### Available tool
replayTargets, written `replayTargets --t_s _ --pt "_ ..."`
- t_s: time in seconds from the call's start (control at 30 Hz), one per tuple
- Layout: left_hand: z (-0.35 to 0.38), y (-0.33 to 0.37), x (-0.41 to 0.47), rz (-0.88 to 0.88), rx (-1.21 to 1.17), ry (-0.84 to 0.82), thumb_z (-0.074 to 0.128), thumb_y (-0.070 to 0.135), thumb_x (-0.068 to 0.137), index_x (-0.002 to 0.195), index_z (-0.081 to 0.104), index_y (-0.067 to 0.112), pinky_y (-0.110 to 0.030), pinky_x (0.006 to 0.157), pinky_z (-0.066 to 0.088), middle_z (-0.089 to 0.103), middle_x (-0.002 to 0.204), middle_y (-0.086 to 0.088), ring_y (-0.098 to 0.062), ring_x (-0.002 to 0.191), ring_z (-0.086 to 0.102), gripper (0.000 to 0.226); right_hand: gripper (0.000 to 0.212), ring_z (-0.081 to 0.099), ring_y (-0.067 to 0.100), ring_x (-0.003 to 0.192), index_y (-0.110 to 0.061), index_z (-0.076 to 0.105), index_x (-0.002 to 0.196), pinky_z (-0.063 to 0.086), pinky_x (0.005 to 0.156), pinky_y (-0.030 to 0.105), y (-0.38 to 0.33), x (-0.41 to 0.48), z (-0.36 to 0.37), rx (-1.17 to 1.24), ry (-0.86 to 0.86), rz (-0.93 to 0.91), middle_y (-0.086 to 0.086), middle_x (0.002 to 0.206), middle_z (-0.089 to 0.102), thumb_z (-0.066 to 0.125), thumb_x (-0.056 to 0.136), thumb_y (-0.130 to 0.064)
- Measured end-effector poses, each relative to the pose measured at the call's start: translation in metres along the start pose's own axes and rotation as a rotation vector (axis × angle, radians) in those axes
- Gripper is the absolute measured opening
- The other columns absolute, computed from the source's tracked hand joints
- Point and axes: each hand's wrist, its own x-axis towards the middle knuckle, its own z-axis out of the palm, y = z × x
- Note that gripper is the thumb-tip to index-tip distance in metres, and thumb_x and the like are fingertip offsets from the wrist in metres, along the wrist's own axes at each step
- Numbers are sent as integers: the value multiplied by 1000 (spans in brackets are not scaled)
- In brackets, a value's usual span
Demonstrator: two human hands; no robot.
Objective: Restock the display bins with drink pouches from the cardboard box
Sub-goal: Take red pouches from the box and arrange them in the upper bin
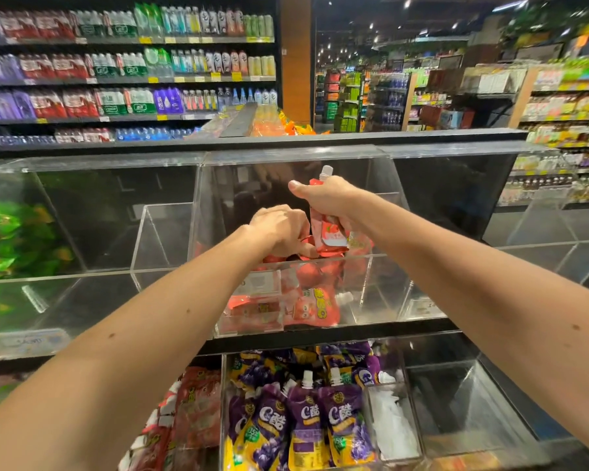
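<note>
My right hand point(323, 198) grips a red drink pouch point(329, 232) upright by its upper part, its white cap poking out above my fist, over the middle clear acrylic bin point(385, 266). My left hand point(279, 229) reaches into the same bin with curled fingers on red pouches point(303, 248) lying there. More red pouches point(306, 305) lie at the bin's front bottom. The cardboard box is out of view.
A lower bin point(306, 413) holds purple pouches, with red pouches point(187, 413) to its left. The upper left bin contains green pouches point(11, 239). The upper right bin point(473, 205) and the lower right bin point(456, 402) look bare. Bottled-drink shelves point(126, 69) stand behind.
</note>
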Motion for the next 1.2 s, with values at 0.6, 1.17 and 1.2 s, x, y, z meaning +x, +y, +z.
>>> replayTargets --t_s 0.6,1.17,1.2 --pt "-28 -21 -52 -258 -1115 -50 69 24 93 92 71 10 -27 53 54 68 88 -5 -12 63 66 15 35 59 25 81 -8 57 115 50 65 32 -24 -15 -9 -163 -121 -54 10 105 55 61 96 -38" --pt "-3 22 -2 -90 -596 43 41 10 96 65 51 18 -33 52 36 63 82 -13 -35 89 65 34 24 67 32 102 1 66 114 40 68 27 1 -22 -6 -1146 -79 -470 16 114 68 58 92 -2" --pt "-2 20 -1 -95 -579 38 41 12 97 68 54 16 -32 52 36 63 82 -11 -32 88 65 32 25 67 32 105 -1 66 117 39 69 27 3 -20 -3 -1163 -76 -472 15 117 67 57 93 -3"
